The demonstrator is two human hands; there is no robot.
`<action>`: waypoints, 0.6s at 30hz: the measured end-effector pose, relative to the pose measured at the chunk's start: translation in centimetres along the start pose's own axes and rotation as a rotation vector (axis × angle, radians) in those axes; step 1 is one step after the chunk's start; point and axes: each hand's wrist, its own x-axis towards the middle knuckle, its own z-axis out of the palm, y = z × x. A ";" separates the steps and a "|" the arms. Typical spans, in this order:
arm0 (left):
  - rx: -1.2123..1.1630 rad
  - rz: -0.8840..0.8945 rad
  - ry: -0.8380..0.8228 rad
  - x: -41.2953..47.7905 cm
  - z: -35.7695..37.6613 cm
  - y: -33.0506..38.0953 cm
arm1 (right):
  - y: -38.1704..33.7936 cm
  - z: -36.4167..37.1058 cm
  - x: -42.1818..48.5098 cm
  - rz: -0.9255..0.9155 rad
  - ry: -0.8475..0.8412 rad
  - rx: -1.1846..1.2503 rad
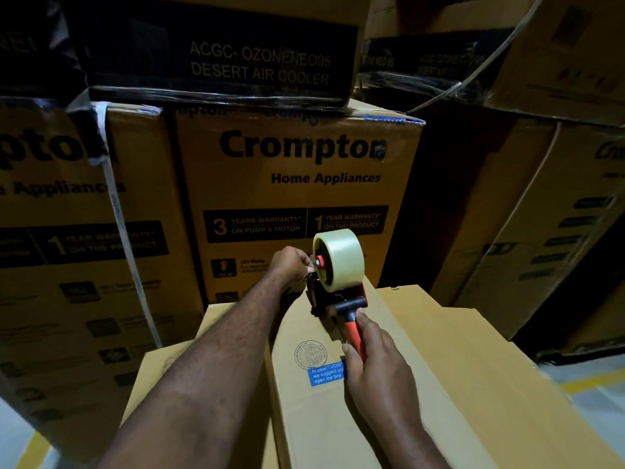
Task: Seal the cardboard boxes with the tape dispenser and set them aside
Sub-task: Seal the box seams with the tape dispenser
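Note:
A plain brown cardboard box (439,384) lies in front of me, with a round stamp and a blue sticker (326,376) on its top. A tape dispenser (333,292) with a red handle and a roll of clear tape (340,258) rests on the box's far end. My right hand (372,360) grips the red handle. My left hand (292,264) reaches to the front of the dispenser beside the roll, its fingers pinched there; whether they hold the tape's end is hidden. A second plain box (162,370) lies under my left forearm.
Tall printed appliance cartons (297,184) stand stacked right behind the boxes, with more cartons at the left (61,231) and right (541,214). A white strap (118,218) runs down the left carton. Grey floor with yellow lines (588,384) shows at the lower corners.

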 end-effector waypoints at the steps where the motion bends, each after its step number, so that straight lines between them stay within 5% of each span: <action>1: -0.002 0.000 0.000 0.1 0.1 -0.1 | -0.1 0.0 -0.1 0.000 0.001 -0.009; 13: 0.191 -0.072 -0.062 1.8 1.8 -0.6 | -0.3 -0.1 0.2 0.015 0.015 -0.010; 18: 0.347 0.077 0.150 -0.6 2.5 -0.6 | -0.5 -0.4 0.4 0.031 0.003 -0.016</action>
